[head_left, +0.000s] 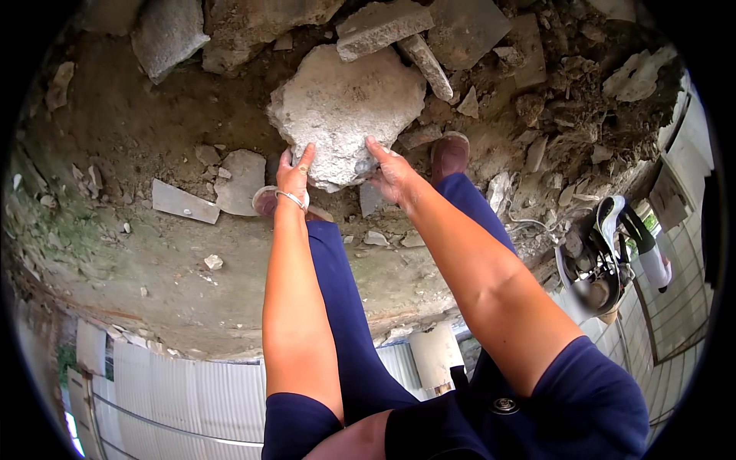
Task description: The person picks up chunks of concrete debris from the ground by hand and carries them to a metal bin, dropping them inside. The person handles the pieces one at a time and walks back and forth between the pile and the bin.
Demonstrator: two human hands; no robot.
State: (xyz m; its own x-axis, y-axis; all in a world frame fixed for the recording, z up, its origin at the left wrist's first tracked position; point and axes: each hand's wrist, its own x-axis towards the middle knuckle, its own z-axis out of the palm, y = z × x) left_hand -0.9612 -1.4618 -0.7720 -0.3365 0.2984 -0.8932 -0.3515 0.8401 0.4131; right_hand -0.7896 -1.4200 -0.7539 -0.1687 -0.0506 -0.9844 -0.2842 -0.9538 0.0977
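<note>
Both my hands grip the near edge of a large, rough, pale slab of broken concrete (349,107). My left hand (295,175) has its thumb on top of the slab's left corner; a bracelet circles that wrist. On the right side of the same edge, my right hand (391,170) presses its thumb on the top face, its other fingers partly hidden under the slab. Dust whitens the right fingers. Whether the slab's far side rests on the rubble cannot be made out. My shoes (450,156) stand on either side, just below it.
Broken slabs (170,34) and a narrow concrete piece (431,67) lie beyond the slab. A flat grey fragment (184,202) lies left on the dirt. Loose rubble (571,100) heaps at the right. A vehicle-like object (598,261) and a person's arm (653,264) appear at far right.
</note>
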